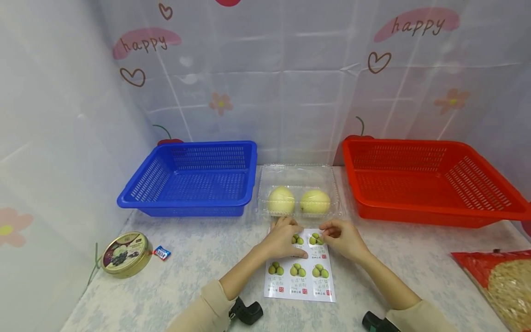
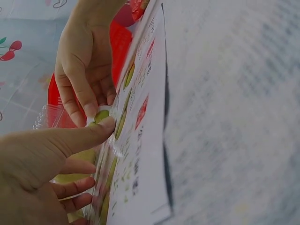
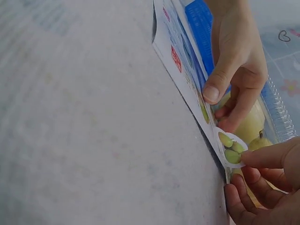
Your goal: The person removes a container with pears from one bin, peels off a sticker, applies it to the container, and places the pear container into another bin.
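Note:
A sheet of pear stickers point(image 1: 286, 280) lies below a clear plastic box point(image 1: 299, 175) with two pale yellow-green pears point(image 1: 281, 201) inside. My left hand point(image 1: 283, 240) rests over the sheet's upper left, its thumb pressing the paper and its other fingers spread toward the box. At the upper right corner, my right hand point(image 1: 343, 239) pinches the edge of one sticker point(image 3: 232, 149) between thumb and forefinger. That sticker's rounded top is lifted off the sheet; its lower part appears still attached. Printed pears and red stamp marks show on the other stickers.
A blue basket point(image 1: 186, 205) stands at the back left, a red basket point(image 1: 435, 216) at the back right. On the left are a round gold tin point(image 1: 126, 254) and a small blue wrapped candy point(image 1: 162, 252). A red-topped bag point(image 1: 512, 286) lies at the right edge.

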The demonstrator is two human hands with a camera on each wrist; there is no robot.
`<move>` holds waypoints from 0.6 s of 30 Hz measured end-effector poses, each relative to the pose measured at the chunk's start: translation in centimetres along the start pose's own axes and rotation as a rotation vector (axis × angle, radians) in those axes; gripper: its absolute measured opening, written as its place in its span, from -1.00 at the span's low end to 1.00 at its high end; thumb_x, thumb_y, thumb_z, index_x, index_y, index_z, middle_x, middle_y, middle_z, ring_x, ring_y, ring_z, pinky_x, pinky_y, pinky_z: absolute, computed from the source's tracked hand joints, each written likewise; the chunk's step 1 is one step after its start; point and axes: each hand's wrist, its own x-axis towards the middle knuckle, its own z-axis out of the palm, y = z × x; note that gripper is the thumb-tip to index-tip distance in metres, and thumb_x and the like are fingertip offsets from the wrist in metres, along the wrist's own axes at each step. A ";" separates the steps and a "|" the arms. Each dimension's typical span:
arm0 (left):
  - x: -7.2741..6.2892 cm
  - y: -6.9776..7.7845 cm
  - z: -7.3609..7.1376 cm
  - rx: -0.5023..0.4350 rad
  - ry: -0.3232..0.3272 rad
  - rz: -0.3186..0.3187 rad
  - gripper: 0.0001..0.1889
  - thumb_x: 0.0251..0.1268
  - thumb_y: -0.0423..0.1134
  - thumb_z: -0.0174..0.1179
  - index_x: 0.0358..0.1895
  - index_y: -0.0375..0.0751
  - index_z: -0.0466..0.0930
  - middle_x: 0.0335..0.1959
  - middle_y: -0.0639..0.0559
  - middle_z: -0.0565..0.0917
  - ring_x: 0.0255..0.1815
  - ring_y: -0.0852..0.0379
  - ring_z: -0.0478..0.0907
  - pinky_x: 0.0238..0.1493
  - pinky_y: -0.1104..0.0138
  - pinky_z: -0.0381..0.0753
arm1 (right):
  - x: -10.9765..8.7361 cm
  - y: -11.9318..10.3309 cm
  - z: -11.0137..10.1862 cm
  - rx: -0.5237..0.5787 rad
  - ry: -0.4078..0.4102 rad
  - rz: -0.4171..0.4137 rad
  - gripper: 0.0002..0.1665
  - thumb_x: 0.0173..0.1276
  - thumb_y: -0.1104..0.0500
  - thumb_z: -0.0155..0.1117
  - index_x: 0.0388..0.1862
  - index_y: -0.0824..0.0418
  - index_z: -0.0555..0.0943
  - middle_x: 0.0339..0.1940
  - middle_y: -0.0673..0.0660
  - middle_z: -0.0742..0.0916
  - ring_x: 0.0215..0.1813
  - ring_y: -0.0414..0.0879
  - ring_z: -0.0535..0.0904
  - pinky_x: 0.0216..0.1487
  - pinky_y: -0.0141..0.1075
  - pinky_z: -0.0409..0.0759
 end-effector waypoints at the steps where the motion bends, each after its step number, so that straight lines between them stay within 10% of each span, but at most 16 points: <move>1: 0.0 0.0 0.0 -0.002 0.002 -0.001 -0.29 -0.13 0.11 0.45 0.13 -0.19 0.56 0.07 -0.05 0.50 0.13 0.01 0.31 0.18 0.08 0.25 | 0.0 0.0 0.0 0.004 -0.002 0.000 -0.82 0.12 0.45 0.28 -0.25 0.43 0.62 -0.47 0.12 0.68 -0.39 -0.09 0.59 -0.34 -0.43 0.55; 18: 0.0 0.2 0.0 -0.060 0.016 -0.024 -0.38 -0.19 0.04 0.50 0.03 -0.12 0.64 -0.05 0.02 0.53 0.03 0.06 0.32 0.09 0.12 0.25 | 0.0 0.5 -0.2 0.012 -0.039 -0.035 -0.83 0.15 0.42 0.24 -0.24 0.43 0.62 -0.46 0.16 0.67 -0.35 -0.09 0.59 -0.26 -0.42 0.57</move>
